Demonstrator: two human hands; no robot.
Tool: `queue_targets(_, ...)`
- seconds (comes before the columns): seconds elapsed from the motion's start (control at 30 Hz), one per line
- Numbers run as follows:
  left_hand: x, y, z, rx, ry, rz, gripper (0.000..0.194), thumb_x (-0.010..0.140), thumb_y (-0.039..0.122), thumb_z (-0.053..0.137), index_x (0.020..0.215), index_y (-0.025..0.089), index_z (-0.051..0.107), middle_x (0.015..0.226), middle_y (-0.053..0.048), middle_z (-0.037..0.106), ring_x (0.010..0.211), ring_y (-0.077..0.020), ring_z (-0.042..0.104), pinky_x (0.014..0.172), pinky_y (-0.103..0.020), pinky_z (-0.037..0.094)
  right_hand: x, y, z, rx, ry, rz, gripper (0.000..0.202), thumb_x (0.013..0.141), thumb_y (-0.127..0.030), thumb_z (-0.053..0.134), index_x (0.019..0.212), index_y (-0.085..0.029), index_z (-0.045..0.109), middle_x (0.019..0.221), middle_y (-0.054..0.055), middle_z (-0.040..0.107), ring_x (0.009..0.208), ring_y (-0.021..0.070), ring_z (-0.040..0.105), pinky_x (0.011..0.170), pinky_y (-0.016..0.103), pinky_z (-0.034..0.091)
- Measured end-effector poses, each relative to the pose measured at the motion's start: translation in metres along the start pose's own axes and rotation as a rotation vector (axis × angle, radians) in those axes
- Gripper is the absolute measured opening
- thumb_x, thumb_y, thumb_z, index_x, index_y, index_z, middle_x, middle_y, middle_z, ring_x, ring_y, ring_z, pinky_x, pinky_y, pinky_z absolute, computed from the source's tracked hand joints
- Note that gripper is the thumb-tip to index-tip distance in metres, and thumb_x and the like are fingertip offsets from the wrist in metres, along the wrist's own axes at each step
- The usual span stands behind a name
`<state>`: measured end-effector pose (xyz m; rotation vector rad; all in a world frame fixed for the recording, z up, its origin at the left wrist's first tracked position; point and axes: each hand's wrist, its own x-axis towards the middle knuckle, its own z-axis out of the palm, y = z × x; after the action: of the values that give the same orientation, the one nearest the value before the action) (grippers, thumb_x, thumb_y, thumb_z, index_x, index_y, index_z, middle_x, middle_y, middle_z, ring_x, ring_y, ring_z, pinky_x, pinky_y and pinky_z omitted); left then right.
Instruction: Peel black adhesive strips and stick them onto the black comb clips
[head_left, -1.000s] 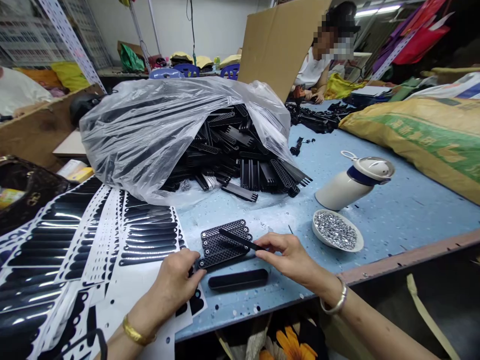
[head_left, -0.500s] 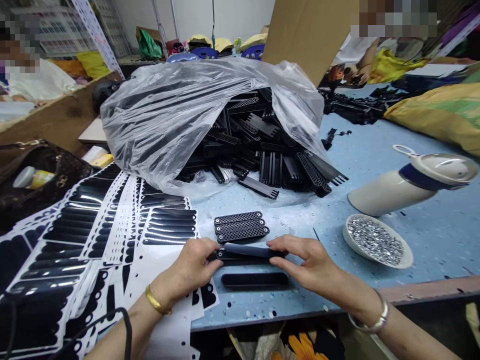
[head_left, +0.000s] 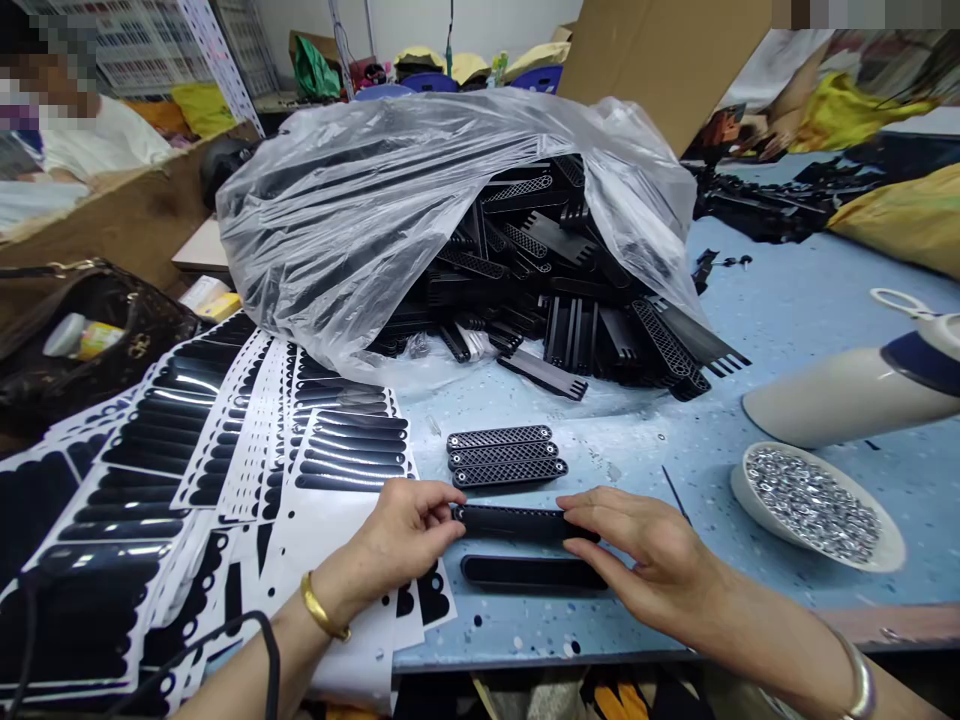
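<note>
My left hand [head_left: 420, 520] pinches the left end of a long black strip [head_left: 510, 523], which lies along a dark plastic piece with a row of small holes at its far edge. At the right end, the fingers of my right hand [head_left: 637, 540] are closed over the strip. Just in front lies a second black bar [head_left: 529, 573], smooth with rounded ends. Behind my hands sit several black mesh-patterned plastic pieces [head_left: 506, 455] with small metal rings at their ends, side by side.
A clear plastic bag [head_left: 337, 220] spills black plastic parts [head_left: 540, 370]. Sheets of black stickers [head_left: 352, 445] cover the left side. To the right are a bowl [head_left: 892, 535] of small metal pieces, a lying bottle [head_left: 825, 395] and a thin dark stick [head_left: 675, 492]. Other people sit beyond.
The strip between my hands was tilted above the plastic piece; now it lies flatter along it. The view has shifted a little, moving things rightward in it.
</note>
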<state>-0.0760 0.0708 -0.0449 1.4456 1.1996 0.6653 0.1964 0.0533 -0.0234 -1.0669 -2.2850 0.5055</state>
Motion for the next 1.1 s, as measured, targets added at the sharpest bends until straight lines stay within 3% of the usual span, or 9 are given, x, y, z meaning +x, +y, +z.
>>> queue_targets(0.4, 0.0014, -0.0014, -0.0007, -0.082, -0.014, -0.075, 0.026, 0.067, 0.022, 0.065, 0.088, 0.013, 0.076, 0.060, 0.001, 0.061, 0.047, -0.0099, 0.054, 0.046, -0.020, 0.042, -0.0015, 0.0006, -0.0035, 0.028, 0.064, -0.002, 0.020, 0.087, -0.015, 0.064, 0.105, -0.023, 0.070, 0.094, 0.006, 0.075, 0.083, 0.0213, 0.072, 0.074, 0.031, 0.062)
queue_targets(0.77, 0.0016, 0.0022, -0.0024, -0.035, -0.044, -0.079, 0.030, 0.067, 0.023, 0.063, 0.092, 0.010, 0.074, 0.062, 0.001, 0.059, 0.049, -0.0089, 0.052, 0.046, -0.020, 0.040, 0.0039, 0.0019, 0.0030, -0.048, 0.012, -0.094, 0.016, 0.092, -0.012, 0.057, 0.106, -0.015, 0.065, 0.092, 0.011, 0.072, 0.084, 0.0224, 0.071, 0.076, 0.034, 0.061)
queue_targets(1.1, 0.0009, 0.0002, -0.0024, -0.050, -0.040, -0.066, 0.030, 0.067, 0.025, 0.063, 0.090, 0.009, 0.074, 0.062, 0.001, 0.058, 0.050, -0.0088, 0.051, 0.048, -0.021, 0.040, 0.0036, 0.0005, 0.0048, -0.067, -0.060, -0.039, 0.013, 0.092, -0.012, 0.056, 0.101, -0.016, 0.064, 0.092, 0.010, 0.071, 0.084, 0.0238, 0.069, 0.075, 0.037, 0.058)
